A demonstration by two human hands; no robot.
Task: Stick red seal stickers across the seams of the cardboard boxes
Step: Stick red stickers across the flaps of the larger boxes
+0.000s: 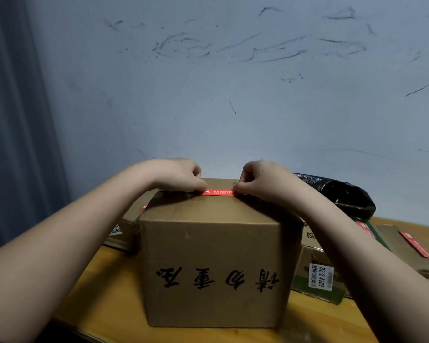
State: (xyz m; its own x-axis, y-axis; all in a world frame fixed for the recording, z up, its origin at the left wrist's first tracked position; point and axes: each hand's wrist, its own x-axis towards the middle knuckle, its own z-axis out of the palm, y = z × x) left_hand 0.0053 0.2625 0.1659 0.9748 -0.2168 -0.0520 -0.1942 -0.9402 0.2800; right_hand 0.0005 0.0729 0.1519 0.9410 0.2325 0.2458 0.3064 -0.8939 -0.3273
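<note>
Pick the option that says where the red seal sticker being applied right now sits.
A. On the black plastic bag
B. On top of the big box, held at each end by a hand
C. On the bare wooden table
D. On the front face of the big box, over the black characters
B: the red seal sticker lies on top of the big box, with the left hand and right hand pinching its ends.

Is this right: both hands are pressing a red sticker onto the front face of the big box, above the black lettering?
Not quite. In the head view, the left hand and right hand hold the ends of the red sticker on the top face of the big box, not the front. The black lettering is on the front face, below.
</note>
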